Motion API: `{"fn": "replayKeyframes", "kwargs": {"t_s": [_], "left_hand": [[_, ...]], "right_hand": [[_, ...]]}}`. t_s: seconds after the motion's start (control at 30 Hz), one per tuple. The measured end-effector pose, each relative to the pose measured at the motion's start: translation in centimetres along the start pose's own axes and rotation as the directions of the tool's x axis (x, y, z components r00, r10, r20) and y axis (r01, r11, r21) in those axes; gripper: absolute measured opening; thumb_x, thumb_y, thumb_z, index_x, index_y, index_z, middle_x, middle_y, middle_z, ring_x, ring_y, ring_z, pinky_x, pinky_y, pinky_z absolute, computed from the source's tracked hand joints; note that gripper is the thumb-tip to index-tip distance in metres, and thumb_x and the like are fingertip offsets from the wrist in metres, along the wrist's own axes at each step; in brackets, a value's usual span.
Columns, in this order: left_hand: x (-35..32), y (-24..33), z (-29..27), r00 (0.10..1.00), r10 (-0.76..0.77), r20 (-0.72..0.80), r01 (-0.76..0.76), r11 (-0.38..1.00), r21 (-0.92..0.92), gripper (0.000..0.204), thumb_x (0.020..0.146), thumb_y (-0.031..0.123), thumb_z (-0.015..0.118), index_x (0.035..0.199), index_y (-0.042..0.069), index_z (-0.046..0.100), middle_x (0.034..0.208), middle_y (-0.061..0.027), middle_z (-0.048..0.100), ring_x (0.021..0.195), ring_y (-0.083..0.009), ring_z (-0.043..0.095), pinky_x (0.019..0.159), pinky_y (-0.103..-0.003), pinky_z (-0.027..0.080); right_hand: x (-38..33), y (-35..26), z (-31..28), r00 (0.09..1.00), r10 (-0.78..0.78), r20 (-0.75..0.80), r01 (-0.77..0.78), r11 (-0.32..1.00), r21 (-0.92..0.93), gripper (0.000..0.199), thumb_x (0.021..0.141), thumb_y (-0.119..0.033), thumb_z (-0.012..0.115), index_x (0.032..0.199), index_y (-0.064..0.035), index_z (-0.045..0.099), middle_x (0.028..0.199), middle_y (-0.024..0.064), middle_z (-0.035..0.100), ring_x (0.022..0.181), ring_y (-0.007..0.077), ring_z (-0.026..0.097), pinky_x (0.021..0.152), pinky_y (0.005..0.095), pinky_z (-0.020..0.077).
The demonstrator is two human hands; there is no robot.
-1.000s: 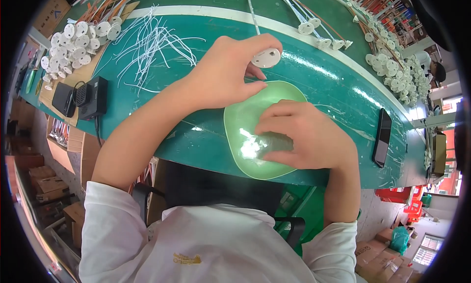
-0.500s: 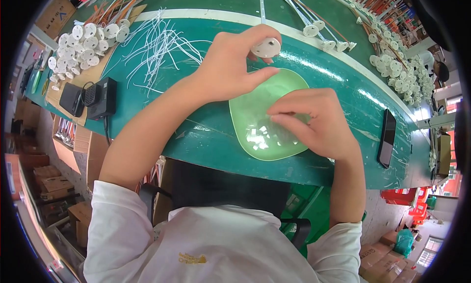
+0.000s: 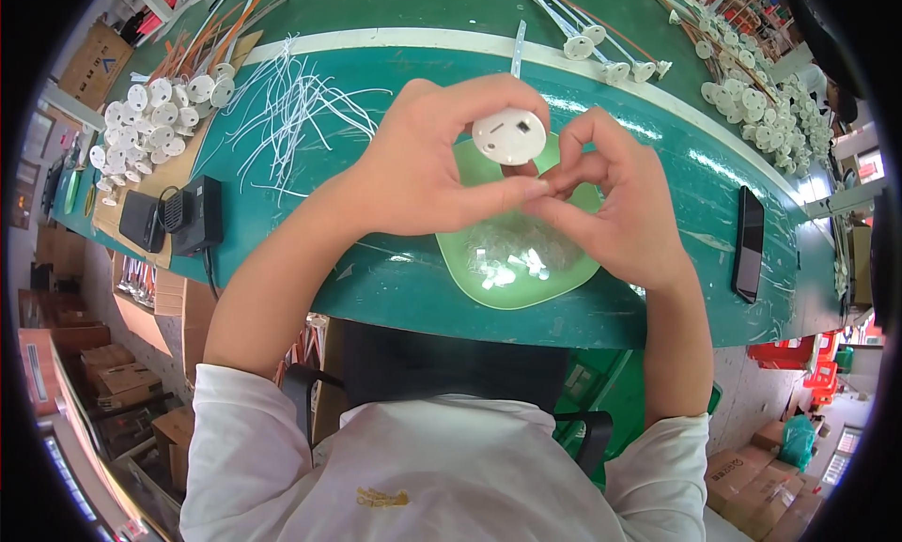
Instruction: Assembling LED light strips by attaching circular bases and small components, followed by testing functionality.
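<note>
My left hand (image 3: 409, 171) is closed around a round white disc cap (image 3: 503, 140) with small holes in its face. A thin pale strip (image 3: 519, 49) behind it runs away across the table, apparently joined to it. My right hand (image 3: 629, 204) is pinched, its fingertips meeting my left thumb just below the cap; whatever they hold is too small to make out. Beneath both hands sits a light green plastic bowl (image 3: 517, 300), partly hidden by them. Small clear, shiny pieces (image 3: 512, 265) lie in it.
White wires (image 3: 291, 119) lie loosely on the green table (image 3: 404, 288), left of my hands. Many white-capped rods (image 3: 160, 119) are heaped at far left, with more (image 3: 601, 49) beyond and at right (image 3: 752, 110). A black adapter (image 3: 195, 204) and a phone (image 3: 749, 246) lie nearby.
My left hand has brought the cap lower and nearer, its face now turned more towards me. My right hand has risen from over the bowl to meet my left thumb.
</note>
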State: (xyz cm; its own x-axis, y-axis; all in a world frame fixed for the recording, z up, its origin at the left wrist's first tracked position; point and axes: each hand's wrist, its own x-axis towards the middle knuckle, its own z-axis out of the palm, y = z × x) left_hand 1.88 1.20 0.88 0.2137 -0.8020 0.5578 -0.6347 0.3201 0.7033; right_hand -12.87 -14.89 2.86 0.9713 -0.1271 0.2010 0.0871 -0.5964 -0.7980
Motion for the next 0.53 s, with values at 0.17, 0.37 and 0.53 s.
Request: {"fn": "replayKeyframes", "kwargs": {"t_s": [0.17,0.37,0.53], "left_hand": [[0.08,-0.32,-0.21,0.999,0.014,0.032,-0.017,0.996,0.084,0.031,0.076,0.000,0.077,0.105,0.002,0.063,0.097,-0.0069,0.068,0.084,-0.0164,0.073,0.076,-0.026,0.055],[0.00,-0.19,-0.22,0.999,-0.026,0.043,0.027,0.999,-0.029,0.031,0.078,-0.001,0.077,0.105,0.001,0.063,0.098,-0.0069,0.067,0.086,-0.0167,0.072,0.078,-0.026,0.055],[-0.03,-0.04,-0.75,0.991,-0.103,0.081,0.111,0.989,-0.094,0.031,0.080,-0.001,0.076,0.107,0.001,0.062,0.103,-0.0081,0.068,0.090,-0.0190,0.073,0.081,-0.028,0.055]], "right_hand": [[0.13,0.58,-0.07,0.998,-0.049,-0.038,0.049,0.999,0.021,0.040,0.074,0.003,0.079,0.089,-0.0072,0.044,0.078,0.0079,0.072,0.078,0.0113,0.070,0.074,0.0267,0.0539],[0.06,0.56,-0.28,0.996,0.007,-0.092,0.010,0.984,0.180,0.042,0.073,0.006,0.078,0.087,-0.0080,0.041,0.078,0.0110,0.072,0.077,0.0138,0.071,0.072,0.0265,0.0554],[0.05,0.57,-0.35,0.994,-0.019,-0.105,0.043,0.970,0.238,0.041,0.075,0.006,0.077,0.088,-0.0084,0.041,0.079,0.0129,0.073,0.080,0.0171,0.072,0.073,0.0283,0.0566]]}}
